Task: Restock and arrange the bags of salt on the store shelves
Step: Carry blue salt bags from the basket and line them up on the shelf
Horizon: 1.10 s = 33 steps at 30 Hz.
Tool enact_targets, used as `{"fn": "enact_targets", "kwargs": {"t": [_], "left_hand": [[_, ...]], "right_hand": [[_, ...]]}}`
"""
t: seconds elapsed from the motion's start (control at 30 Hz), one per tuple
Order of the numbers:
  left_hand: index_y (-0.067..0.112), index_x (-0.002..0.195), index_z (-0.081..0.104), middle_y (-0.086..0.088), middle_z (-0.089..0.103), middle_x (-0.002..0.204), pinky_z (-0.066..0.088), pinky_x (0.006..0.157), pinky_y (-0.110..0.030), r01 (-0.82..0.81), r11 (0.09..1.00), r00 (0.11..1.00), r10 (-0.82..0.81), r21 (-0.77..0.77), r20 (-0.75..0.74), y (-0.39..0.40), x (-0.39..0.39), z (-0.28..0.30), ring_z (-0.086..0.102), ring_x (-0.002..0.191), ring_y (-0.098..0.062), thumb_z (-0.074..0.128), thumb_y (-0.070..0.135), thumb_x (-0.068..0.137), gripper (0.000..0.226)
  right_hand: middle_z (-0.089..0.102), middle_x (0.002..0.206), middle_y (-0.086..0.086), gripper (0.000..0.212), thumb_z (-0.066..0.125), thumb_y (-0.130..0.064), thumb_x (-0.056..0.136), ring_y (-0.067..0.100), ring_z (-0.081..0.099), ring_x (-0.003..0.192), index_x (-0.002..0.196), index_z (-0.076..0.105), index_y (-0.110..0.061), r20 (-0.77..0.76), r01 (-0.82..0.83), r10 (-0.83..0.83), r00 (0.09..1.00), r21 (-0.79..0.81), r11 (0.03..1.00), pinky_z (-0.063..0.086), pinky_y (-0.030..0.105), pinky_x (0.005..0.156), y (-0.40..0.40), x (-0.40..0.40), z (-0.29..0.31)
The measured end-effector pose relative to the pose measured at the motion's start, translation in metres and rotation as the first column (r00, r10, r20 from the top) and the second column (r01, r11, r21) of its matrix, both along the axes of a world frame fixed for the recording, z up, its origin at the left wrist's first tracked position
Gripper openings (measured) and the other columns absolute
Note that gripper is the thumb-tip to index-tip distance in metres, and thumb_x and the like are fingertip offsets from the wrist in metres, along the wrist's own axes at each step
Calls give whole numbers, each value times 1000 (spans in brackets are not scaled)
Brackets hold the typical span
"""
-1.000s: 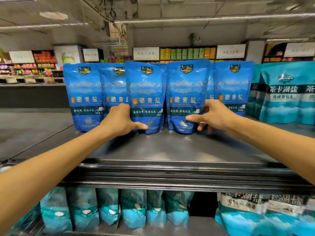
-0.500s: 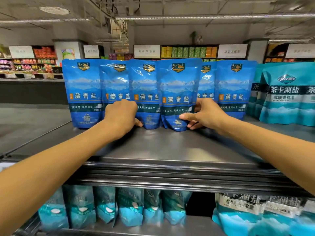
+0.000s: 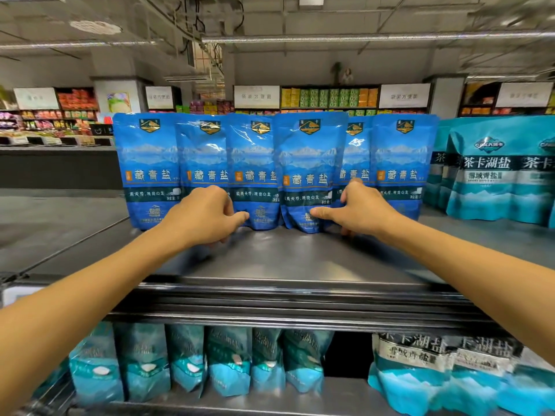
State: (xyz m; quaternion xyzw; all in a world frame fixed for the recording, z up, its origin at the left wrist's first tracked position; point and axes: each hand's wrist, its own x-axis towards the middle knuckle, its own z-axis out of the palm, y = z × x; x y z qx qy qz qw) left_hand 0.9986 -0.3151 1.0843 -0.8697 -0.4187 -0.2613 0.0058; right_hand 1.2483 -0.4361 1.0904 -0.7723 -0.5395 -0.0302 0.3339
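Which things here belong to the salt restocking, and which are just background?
In the job: blue salt bags, left hand, right hand, top shelf, teal salt bags.
Background: far aisle goods, hanging signs, ceiling pipes.

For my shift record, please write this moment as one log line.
step: aligning blue salt bags | left hand: holding a bag's lower part | right hand: gripping front bag's edge | place: top shelf

Six blue salt bags on the top shelf, at least three teal bags beside them, two hands.
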Motion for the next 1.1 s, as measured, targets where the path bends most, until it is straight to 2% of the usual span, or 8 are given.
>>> {"fn": "enact_targets", "kwargs": {"t": [0.13,0.33,0.43,0.5,0.6,0.8,1.03,1.1], "left_hand": [[14,69,64,2,67,48,36,36,-15,110,987,958,-73,-119,277,-19,-11,0,50,29,-8,64,38,97,37],[8,86,67,-2,62,47,32,34,-17,329,930,719,-132,-166,682,-69,-24,-1,41,31,-12,62,25,100,23],[7,88,67,0,59,46,32,35,-14,393,916,586,-184,-79,789,-96,-38,-9,42,31,-12,60,18,101,18],[11,86,68,-1,58,47,30,36,-11,420,907,514,-226,-13,827,-114,-51,-19,41,29,-12,60,17,101,18],[21,83,70,-1,57,48,29,38,-11,450,893,449,-240,14,861,-134,-70,-44,40,29,-14,63,30,95,17],[25,83,67,2,55,47,29,38,-14,420,897,379,-34,-139,925,-164,-106,-135,39,31,-14,61,41,88,18],[25,78,65,3,53,45,31,36,-14,326,833,408,303,-447,861,-209,-146,-254,39,33,-7,55,19,99,24],[28,80,65,1,53,46,31,37,-16,276,805,403,400,-526,823,-225,-157,-283,40,33,-10,57,22,97,20]], "right_hand": [[49,52,10,47,73,-42,89,18,44,46,62,52,-10,-84,-74,74,994,-2,997,43,27,55,-14,-12,4],[59,58,-5,25,70,-34,91,6,50,53,77,60,-15,-103,-192,212,972,170,966,38,27,59,-56,-62,9],[59,61,5,21,66,-22,96,16,55,49,79,58,-13,-541,-430,537,647,322,843,41,31,50,-86,-99,4],[62,66,9,16,64,-17,97,21,60,52,83,60,-11,-595,-509,661,457,435,743,42,29,45,-106,-122,-6],[64,66,8,12,66,-14,95,21,62,53,84,61,-10,-565,-532,744,356,532,659,43,29,43,-123,-149,-33],[65,70,5,9,68,-13,88,19,64,63,85,62,-7,-672,-440,719,178,600,669,48,29,44,-136,-177,-130],[65,66,4,10,67,-8,87,19,61,55,84,59,-4,-871,-321,463,164,396,860,41,29,43,-158,-192,-255],[66,70,4,11,64,-12,95,19,61,59,86,61,-6,-893,-347,372,253,276,897,44,30,46,-171,-195,-289]]}}
